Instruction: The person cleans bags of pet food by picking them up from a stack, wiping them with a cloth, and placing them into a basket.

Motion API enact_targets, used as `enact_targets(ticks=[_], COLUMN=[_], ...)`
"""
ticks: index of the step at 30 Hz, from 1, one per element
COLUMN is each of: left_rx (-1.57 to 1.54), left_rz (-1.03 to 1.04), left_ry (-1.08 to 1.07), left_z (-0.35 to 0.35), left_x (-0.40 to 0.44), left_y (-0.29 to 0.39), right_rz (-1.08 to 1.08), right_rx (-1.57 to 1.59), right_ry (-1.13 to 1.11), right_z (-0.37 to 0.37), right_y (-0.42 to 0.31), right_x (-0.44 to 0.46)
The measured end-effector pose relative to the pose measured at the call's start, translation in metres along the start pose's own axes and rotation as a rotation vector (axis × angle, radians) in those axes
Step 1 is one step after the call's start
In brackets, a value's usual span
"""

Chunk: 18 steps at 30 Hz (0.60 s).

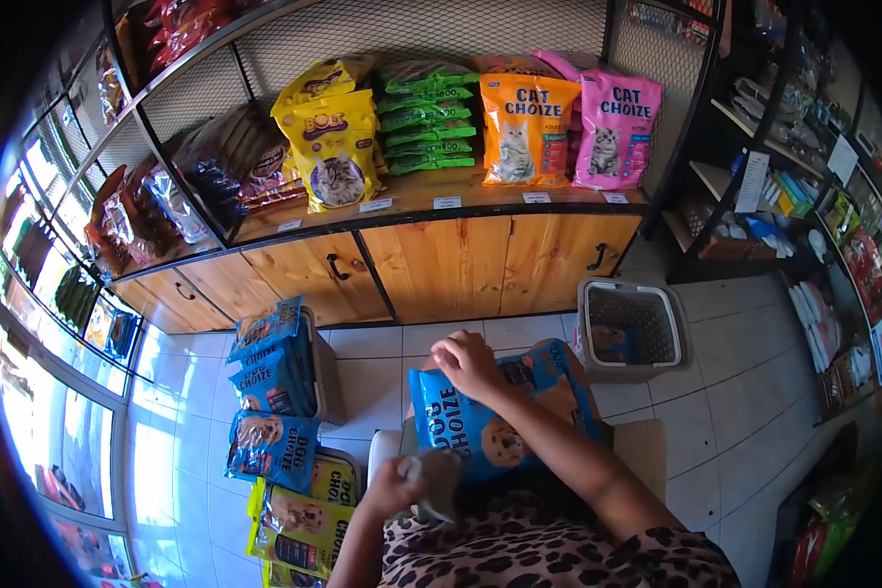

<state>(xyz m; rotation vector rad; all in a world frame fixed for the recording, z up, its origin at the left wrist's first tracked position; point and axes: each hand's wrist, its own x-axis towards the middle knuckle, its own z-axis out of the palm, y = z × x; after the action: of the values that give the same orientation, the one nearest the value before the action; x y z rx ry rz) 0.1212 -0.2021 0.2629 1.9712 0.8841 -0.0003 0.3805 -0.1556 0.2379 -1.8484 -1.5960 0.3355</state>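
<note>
A blue Dog Choize pet food bag (504, 441) lies across my lap, its printed dog face turned up. My left hand (398, 487) is closed on a grey cloth (441, 482), which hangs blurred over the bag's near left side. Over the bag's far left edge, my right hand (466, 364) is closed with the fingers curled in. Whatever those fingers hold, if anything, is hidden from view.
Blue Dog Choize bags (269, 446) and yellow ones (299, 529) fill baskets on my left. A grey basket (632, 367) stands right, with something blue inside. Ahead, a wooden shelf (441, 203) carries yellow, green, orange and pink bags. Dark shelving (715, 181) stands at right.
</note>
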Motion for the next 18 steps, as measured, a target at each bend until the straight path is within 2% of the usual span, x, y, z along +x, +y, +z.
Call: enact_targets(ticks=[2, 4, 5, 7, 8, 12, 13, 14, 15, 17, 18], left_rx=[-0.863, -0.990, -0.993, -1.059, -1.059, -0.074, -0.077, -0.122, -0.166, -0.254, -0.260], left_rz=[-0.063, -0.003, -0.001, 0.280, 0.283, 0.403, 0.403, 0.297, 0.190, -0.025, -0.033], left_ry=[0.520, 0.681, 0.682, 0.647, 0.639, 0.954, 0.940, 0.826, 0.712, 0.489, 0.487], left_z=[-0.006, -0.016, -0.006, 0.011, 0.012, 0.020, 0.026, 0.034, 0.044, 0.060, 0.062], left_x=[0.005, 0.014, 0.022, 0.048, 0.054, 0.070, 0.075, 0.081, 0.085, 0.091, 0.090], left_y=[0.007, 0.049, 0.052, 0.047, 0.044, 0.038, 0.025, 0.000, -0.028, -0.061, -0.056], right_rz=[-0.351, -0.279, -0.280, -0.238, -0.237, -0.364, -0.373, -0.382, -0.373, -0.483, -0.338], right_rx=[0.353, 0.911, 0.908, 1.044, 1.040, 0.562, 0.448, 0.331, 0.327, -0.073, -0.076], right_ry=[0.126, -0.089, -0.091, 0.128, 0.135, 0.230, 0.078, -0.075, -0.075, -0.105, -0.203], right_z=[-0.007, -0.015, -0.008, 0.002, -0.002, -0.030, -0.025, -0.018, -0.010, 0.008, 0.005], right_y=[-0.026, -0.072, -0.080, -0.090, -0.084, -0.040, -0.044, -0.053, -0.055, -0.055, -0.056], right_x=[-0.008, -0.040, -0.049, -0.061, -0.057, -0.032, -0.037, -0.038, -0.035, -0.027, -0.012])
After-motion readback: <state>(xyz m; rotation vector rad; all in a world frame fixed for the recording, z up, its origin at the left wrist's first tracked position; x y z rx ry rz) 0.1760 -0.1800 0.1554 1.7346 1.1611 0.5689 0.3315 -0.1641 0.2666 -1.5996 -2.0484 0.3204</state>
